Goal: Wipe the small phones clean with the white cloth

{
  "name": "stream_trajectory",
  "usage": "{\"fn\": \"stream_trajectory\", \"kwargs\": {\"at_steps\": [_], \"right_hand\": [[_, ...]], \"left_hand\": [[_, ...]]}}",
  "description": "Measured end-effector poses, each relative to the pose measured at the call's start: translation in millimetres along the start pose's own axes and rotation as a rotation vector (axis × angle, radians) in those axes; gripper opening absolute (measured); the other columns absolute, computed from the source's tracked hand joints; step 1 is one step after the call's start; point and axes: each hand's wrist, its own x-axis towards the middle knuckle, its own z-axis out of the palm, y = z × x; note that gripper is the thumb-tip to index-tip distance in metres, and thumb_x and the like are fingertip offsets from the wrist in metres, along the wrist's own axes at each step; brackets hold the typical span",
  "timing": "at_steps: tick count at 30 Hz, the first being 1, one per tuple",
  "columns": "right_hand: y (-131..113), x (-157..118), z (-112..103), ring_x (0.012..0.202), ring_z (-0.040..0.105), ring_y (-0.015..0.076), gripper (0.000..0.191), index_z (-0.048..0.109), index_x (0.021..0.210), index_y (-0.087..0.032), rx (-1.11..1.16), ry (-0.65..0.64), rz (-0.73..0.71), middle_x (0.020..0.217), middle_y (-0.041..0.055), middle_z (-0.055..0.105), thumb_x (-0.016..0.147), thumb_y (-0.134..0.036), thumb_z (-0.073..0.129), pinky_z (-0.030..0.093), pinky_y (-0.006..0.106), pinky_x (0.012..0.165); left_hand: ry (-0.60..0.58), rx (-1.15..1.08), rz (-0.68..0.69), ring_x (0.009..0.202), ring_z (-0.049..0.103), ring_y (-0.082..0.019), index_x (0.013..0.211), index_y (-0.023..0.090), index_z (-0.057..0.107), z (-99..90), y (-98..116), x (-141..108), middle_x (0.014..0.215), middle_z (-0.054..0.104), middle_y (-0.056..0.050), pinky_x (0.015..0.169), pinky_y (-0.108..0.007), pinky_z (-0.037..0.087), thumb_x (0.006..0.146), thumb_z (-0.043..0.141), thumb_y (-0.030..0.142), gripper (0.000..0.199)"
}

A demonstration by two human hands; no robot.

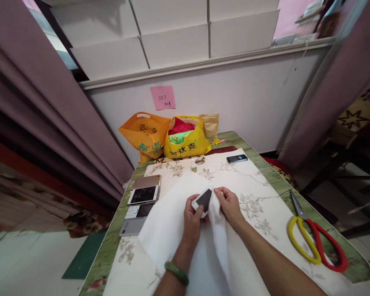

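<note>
A small white phone (203, 200) with a dark screen is gripped in my left hand (193, 216), thumb along its lower edge. My right hand (230, 204) pinches a fold of white cloth (215, 209) against the phone's right side. The rest of this cloth spreads over the table under my wrists. To the left lie a cracked white phone (144, 194), a gold phone (146, 181), a phone with a white keypad (132, 212) and a silver-grey phone (133, 226). My left wrist wears a green bangle (176, 273).
An orange bag (149, 131) and a yellow bag (188, 144) stand at the back by a brown pouch (210, 125). A black phone (237, 158) lies back right. Large scissors (311, 234) lie near the right edge. A small bottle (193, 165) sits near the yellow bag.
</note>
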Motion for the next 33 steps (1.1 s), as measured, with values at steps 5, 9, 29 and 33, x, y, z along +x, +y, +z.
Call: {"fn": "stream_trajectory", "kwargs": {"at_steps": [5,9,29,33], "right_hand": [[0.1,0.8,-0.6,0.043,0.042,0.0110,0.041,0.065,0.080,-0.019,0.046,-0.003,0.041,0.054,-0.0027,0.055,0.075,-0.060,0.063,0.032,0.023,0.041],[-7.0,-1.3,-2.9,0.044,0.038,0.0104,0.036,0.066,0.090,-0.020,-0.097,0.047,-0.056,0.059,-0.0015,0.057,0.077,-0.054,0.065,0.030,0.023,0.042],[-17.8,-3.4,-4.7,0.074,0.056,0.0147,0.019,0.059,0.090,-0.019,-0.243,0.128,-0.433,0.086,0.0029,0.060,0.088,-0.037,0.054,0.047,0.027,0.069],[-14.2,-7.7,2.0,0.089,0.062,0.0180,0.041,0.051,0.119,-0.021,-0.286,-0.018,-0.452,0.111,0.0082,0.059,0.083,-0.038,0.062,0.053,0.032,0.077]], "left_hand": [[-0.042,0.040,0.049,0.050,0.048,-0.009,0.084,0.017,0.056,-1.0,-3.6,3.9,0.058,0.055,0.006,0.051,-0.022,0.040,0.069,0.074,0.032,0.028],[-0.010,-0.027,0.025,0.049,0.046,-0.007,0.079,0.016,0.059,-4.0,-5.6,6.5,0.057,0.054,0.005,0.051,-0.021,0.038,0.070,0.074,0.032,0.024],[-0.041,0.153,-0.024,0.040,0.039,-0.006,0.083,0.015,0.059,-5.9,-9.4,2.8,0.055,0.048,0.006,0.037,-0.020,0.034,0.075,0.067,0.037,0.024],[-0.051,0.108,0.000,0.041,0.038,-0.007,0.081,0.016,0.056,-5.1,-4.7,1.7,0.054,0.044,0.007,0.039,-0.021,0.035,0.076,0.067,0.038,0.025]]}}
